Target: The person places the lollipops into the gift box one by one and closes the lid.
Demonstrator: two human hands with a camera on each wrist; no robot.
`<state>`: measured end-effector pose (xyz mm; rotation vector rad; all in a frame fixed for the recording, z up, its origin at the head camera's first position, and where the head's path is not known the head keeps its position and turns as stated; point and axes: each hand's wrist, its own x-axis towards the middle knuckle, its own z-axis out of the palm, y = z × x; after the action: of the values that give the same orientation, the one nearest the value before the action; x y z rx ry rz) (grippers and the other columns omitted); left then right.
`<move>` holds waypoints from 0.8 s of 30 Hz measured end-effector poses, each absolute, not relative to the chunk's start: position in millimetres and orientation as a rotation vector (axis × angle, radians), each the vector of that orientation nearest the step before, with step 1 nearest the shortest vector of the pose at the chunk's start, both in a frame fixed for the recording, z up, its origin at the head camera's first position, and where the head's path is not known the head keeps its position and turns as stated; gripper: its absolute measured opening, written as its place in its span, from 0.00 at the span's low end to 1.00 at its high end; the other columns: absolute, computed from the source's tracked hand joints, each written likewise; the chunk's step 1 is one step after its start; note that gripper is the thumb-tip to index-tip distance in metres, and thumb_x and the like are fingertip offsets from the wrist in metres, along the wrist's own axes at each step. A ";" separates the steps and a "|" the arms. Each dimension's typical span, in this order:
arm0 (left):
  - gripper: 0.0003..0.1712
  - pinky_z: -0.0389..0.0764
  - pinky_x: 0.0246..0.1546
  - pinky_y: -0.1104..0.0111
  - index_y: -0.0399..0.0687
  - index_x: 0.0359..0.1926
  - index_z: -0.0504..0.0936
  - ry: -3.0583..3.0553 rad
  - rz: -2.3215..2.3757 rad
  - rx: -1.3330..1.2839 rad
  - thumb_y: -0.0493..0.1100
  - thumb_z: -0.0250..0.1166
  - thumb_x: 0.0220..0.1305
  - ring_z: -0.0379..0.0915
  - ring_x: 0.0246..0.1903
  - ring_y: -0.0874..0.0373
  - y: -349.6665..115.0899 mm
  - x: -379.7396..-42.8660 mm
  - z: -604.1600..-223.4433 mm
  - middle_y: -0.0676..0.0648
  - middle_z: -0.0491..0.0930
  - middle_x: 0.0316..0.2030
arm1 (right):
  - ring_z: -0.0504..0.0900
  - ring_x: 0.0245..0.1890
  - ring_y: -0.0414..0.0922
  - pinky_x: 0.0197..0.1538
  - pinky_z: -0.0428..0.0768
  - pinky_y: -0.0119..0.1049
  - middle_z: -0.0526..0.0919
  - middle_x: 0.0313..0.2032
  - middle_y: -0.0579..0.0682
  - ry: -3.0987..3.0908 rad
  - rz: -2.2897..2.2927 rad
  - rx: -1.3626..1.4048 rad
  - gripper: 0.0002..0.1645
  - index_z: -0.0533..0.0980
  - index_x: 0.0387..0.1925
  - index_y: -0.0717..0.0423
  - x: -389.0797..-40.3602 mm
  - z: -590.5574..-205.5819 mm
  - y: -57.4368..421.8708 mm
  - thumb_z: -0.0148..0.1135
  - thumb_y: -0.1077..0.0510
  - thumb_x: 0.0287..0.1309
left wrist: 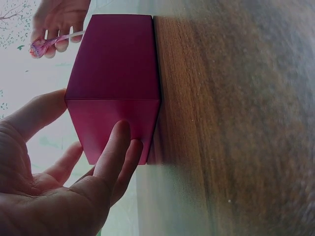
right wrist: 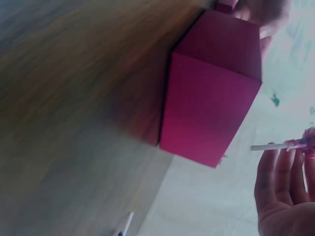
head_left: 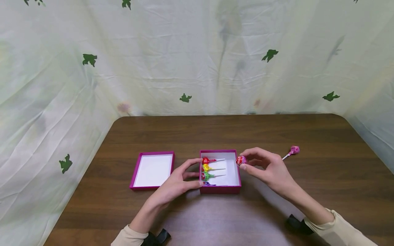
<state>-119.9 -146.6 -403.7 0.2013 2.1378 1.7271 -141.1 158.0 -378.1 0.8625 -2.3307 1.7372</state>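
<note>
A magenta box [head_left: 220,189] with a white inside stands uncovered on the table. Along its inner left side lie several wrapped lollipops, among them a red one [head_left: 205,160], a yellow one [head_left: 206,167] and a green one [head_left: 205,176]. My left hand [head_left: 175,179] rests against the box's left wall, its fingers spread and thumb near the front corner. Just above the right rim, my right hand [head_left: 266,167] pinches a red and pink lollipop [head_left: 241,160]. In the left wrist view this lollipop's [left wrist: 42,47] white stick shows beside the fingers.
Left of the box lies a magenta lid [head_left: 133,176] with its white inside facing up. A pink lollipop [head_left: 294,149] lies on the brown wooden table [head_left: 234,131] beyond my right hand. A pale curtain [head_left: 200,61] with green leaf shapes hangs behind the table.
</note>
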 end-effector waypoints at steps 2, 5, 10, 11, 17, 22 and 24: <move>0.38 0.68 0.57 0.50 0.60 0.69 0.68 2.142 1.725 0.202 0.40 0.71 0.59 0.71 0.58 0.49 -146.7 -119.8 -403.8 0.52 0.60 0.69 | 0.83 0.39 0.46 0.46 0.81 0.36 0.84 0.39 0.48 -2.329 1.773 0.857 0.18 0.80 0.45 0.55 -141.0 -375.5 154.5 0.70 0.71 0.52; 0.38 0.68 0.57 0.51 0.60 0.69 0.68 2.143 1.727 0.205 0.40 0.71 0.59 0.72 0.58 0.50 -146.8 -119.5 -403.5 0.52 0.60 0.69 | 0.83 0.40 0.47 0.47 0.81 0.37 0.84 0.40 0.48 -2.332 1.813 0.845 0.17 0.80 0.45 0.54 -141.5 -372.0 149.3 0.71 0.69 0.54; 0.38 0.69 0.57 0.51 0.60 0.69 0.68 2.144 1.730 0.210 0.39 0.70 0.59 0.72 0.58 0.49 -146.8 -119.2 -403.2 0.52 0.60 0.70 | 0.83 0.39 0.46 0.47 0.80 0.38 0.84 0.41 0.45 -2.383 1.815 0.839 0.15 0.79 0.45 0.48 -145.4 -369.7 139.2 0.71 0.60 0.57; 0.38 0.69 0.57 0.51 0.60 0.69 0.68 2.145 1.729 0.210 0.39 0.70 0.59 0.72 0.58 0.50 -146.7 -119.4 -403.3 0.52 0.60 0.70 | 0.83 0.39 0.46 0.47 0.80 0.38 0.84 0.40 0.45 -2.402 1.807 0.838 0.14 0.79 0.45 0.48 -146.6 -370.0 137.0 0.71 0.59 0.57; 0.38 0.68 0.58 0.49 0.60 0.69 0.68 2.153 1.717 0.213 0.41 0.70 0.59 0.72 0.58 0.49 -147.2 -120.3 -403.7 0.51 0.60 0.70 | 0.82 0.37 0.43 0.44 0.79 0.40 0.83 0.38 0.41 -2.498 1.708 0.801 0.14 0.79 0.44 0.44 -156.4 -376.1 123.3 0.72 0.54 0.57; 0.37 0.69 0.58 0.48 0.58 0.69 0.67 2.148 1.715 0.230 0.41 0.70 0.60 0.72 0.59 0.47 -148.0 -120.4 -404.2 0.49 0.59 0.70 | 0.81 0.36 0.39 0.37 0.76 0.40 0.83 0.34 0.38 -2.567 1.563 0.799 0.12 0.80 0.41 0.42 -163.3 -384.0 115.3 0.73 0.49 0.56; 0.37 0.68 0.58 0.47 0.59 0.69 0.67 2.147 1.712 0.222 0.41 0.70 0.60 0.72 0.59 0.47 -148.3 -120.4 -403.9 0.49 0.59 0.70 | 0.80 0.35 0.38 0.35 0.74 0.39 0.83 0.33 0.37 -2.591 1.499 0.804 0.12 0.80 0.41 0.40 -165.2 -386.8 112.7 0.73 0.47 0.55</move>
<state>-120.4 -148.3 -403.9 0.2218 2.1470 1.7120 -165.2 112.7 -386.8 0.8041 -2.5906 1.4988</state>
